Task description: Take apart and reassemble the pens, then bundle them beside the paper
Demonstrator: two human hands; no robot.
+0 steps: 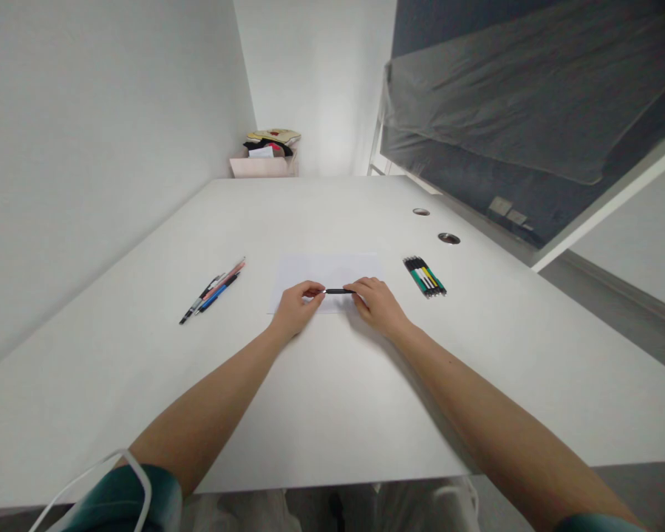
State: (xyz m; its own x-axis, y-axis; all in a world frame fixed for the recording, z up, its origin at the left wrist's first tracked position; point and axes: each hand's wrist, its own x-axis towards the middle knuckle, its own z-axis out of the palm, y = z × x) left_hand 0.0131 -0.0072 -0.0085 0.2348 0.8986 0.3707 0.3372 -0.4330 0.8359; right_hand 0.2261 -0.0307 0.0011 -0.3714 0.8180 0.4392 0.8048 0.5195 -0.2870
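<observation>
As our left hand (295, 310) and right hand (382, 307) pinch it, the pen (338, 291) bridges them. The worktop's (332, 414) edges lie well away.

The bare left hand (297, 306) is held pinched, near but apart from the bare right hand (381, 304), likewise pinched; both bare forearms (224, 395) are stretched forward.

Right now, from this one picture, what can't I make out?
All in the head view:
Black pen: its ends, partly covered by the left hand and right hand.
White paper: the part behind both hands.
Row of pens: any lettering, too small to read.
Pink box: its lower part, behind the table's far edge.
Left sleeve: cut off by the bottom edge.
</observation>
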